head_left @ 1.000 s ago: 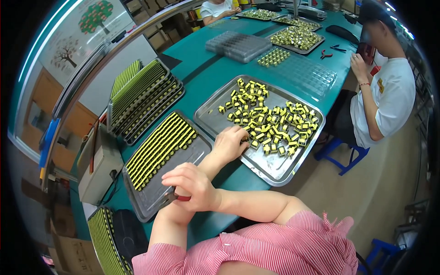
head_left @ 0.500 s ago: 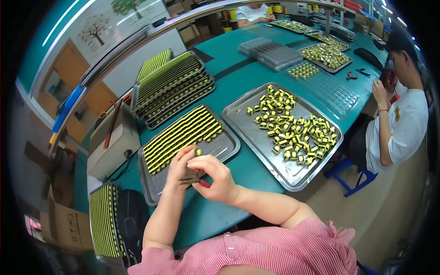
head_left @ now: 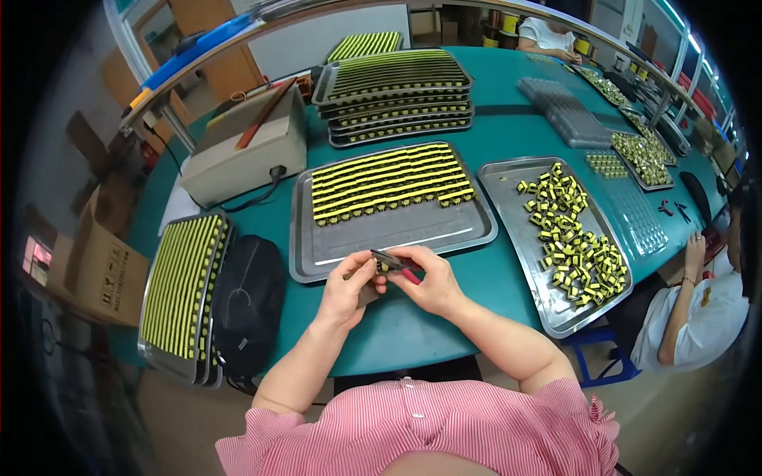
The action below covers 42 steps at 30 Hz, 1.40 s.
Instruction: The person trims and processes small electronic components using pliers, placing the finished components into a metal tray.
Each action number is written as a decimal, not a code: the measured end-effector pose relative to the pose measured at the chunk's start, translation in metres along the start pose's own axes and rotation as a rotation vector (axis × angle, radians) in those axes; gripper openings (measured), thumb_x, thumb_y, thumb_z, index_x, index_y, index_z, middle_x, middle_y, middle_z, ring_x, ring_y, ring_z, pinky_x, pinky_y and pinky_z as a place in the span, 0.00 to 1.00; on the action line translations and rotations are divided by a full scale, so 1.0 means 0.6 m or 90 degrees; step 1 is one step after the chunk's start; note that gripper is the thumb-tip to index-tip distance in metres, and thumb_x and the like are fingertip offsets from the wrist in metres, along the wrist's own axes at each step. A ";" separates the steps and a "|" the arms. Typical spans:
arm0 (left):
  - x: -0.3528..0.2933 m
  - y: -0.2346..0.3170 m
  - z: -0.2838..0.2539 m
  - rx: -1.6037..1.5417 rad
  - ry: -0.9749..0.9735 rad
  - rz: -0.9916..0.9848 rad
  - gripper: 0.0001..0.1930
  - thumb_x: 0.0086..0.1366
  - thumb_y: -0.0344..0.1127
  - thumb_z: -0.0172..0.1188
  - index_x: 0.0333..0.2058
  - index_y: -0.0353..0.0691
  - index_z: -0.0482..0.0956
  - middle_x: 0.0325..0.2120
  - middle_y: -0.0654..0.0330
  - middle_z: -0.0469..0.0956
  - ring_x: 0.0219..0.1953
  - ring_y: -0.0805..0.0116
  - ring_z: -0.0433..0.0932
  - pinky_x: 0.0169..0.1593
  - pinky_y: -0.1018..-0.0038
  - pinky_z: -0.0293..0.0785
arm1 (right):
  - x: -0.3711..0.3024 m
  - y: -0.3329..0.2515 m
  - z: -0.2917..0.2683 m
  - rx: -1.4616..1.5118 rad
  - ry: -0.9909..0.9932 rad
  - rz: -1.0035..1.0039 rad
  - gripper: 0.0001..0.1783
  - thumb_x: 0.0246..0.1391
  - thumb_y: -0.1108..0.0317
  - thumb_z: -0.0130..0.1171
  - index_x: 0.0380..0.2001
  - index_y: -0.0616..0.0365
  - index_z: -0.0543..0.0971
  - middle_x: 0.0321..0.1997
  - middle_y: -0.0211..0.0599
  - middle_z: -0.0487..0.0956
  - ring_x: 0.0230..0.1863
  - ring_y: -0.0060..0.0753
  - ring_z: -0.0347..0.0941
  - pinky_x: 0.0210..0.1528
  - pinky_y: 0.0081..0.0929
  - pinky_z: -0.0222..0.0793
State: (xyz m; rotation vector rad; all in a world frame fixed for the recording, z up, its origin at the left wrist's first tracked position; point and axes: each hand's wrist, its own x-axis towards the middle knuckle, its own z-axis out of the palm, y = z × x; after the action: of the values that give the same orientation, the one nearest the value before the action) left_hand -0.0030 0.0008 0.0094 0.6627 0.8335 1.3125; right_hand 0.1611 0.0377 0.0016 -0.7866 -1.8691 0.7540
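Close in front of my body, both hands meet over the near edge of the metal tray of neat rows (head_left: 381, 238). My left hand (head_left: 347, 289) is closed in a pinch round a small yellow-and-black component (head_left: 381, 268), mostly hidden by the fingers. Red-handled pliers (head_left: 389, 259) lie in the closed fingers of my right hand (head_left: 436, 284), with their dark jaws at the component. Rows of like yellow-and-black components (head_left: 389, 182) fill the far part of that tray. To the right, a second metal tray (head_left: 548, 309) carries a loose heap of components (head_left: 575, 238).
Stacked full trays (head_left: 397, 95) stand behind, beside a beige box-shaped device (head_left: 246, 147) with a cord. At left are another filled tray (head_left: 182, 285) and a black bag (head_left: 250, 305). Clear plastic trays (head_left: 563, 111) lie at far right. A co-worker in white (head_left: 698, 317) sits at right.
The view has turned left and down. Both hands have drawn back from over the tray toward its near edge, and the pliers' jaws now meet the component in my left fingers.
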 end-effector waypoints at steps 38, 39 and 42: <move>-0.011 0.003 0.001 0.335 0.014 0.198 0.13 0.58 0.28 0.54 0.42 0.31 0.68 0.34 0.57 0.75 0.32 0.73 0.75 0.33 0.80 0.70 | 0.006 -0.005 -0.022 0.135 -0.074 0.328 0.12 0.51 0.66 0.55 0.36 0.63 0.73 0.31 0.34 0.75 0.30 0.26 0.72 0.32 0.22 0.68; -0.011 0.005 0.001 0.358 0.024 0.215 0.13 0.58 0.28 0.54 0.42 0.31 0.68 0.33 0.57 0.75 0.32 0.72 0.75 0.34 0.80 0.71 | 0.007 -0.009 -0.024 0.135 -0.074 0.328 0.12 0.51 0.66 0.55 0.36 0.63 0.73 0.31 0.34 0.75 0.30 0.26 0.72 0.32 0.22 0.68; -0.010 0.009 -0.005 0.326 0.008 0.183 0.13 0.59 0.27 0.54 0.42 0.31 0.67 0.34 0.56 0.74 0.33 0.71 0.75 0.37 0.78 0.72 | 0.015 -0.027 -0.033 -0.105 0.020 0.105 0.12 0.41 0.67 0.63 0.29 0.62 0.75 0.26 0.36 0.73 0.26 0.31 0.72 0.30 0.23 0.67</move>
State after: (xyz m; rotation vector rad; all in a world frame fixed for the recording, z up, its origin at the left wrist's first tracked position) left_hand -0.0089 -0.0045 0.0134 1.2136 1.1293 1.3665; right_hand 0.1728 0.0380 0.0259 -1.0616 -1.8711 0.6900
